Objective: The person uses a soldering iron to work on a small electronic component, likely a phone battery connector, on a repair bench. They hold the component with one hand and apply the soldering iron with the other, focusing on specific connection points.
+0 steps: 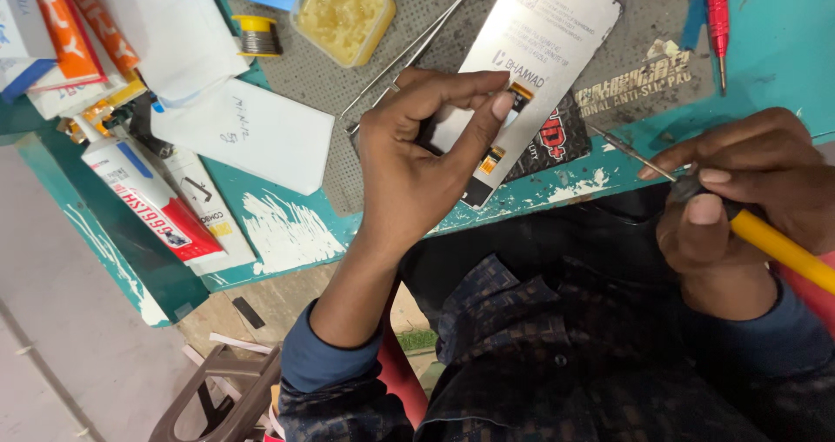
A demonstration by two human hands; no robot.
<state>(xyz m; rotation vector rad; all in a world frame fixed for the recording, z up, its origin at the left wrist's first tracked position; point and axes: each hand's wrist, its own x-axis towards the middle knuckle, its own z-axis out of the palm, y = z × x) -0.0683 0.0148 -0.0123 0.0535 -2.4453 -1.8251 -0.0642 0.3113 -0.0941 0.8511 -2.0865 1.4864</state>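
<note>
- Teal workbench (pixel 765 50) with grey anti-slip mat (pixel 626 24) (cluttered).
- White phone screen panel (pixel 531 50) on mat, pinched at orange flex cable (pixel 520 94) by left hand (pixel 417 155).
- Yellow-handled screwdriver (pixel 765 237) clasped in right hand (pixel 748 190), tip near panel: mid-repair, apparently; steady aim needed.

Bright, even overhead light, soft shadows, sharp focus, slight wide-angle bending at edges.

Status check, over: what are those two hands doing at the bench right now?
Left hand pinching the white phone panel at its flex connector. Right hand gripping yellow-handled screwdriver, tip off the panel. Tweezers lying beside; nothing blocking.
</note>
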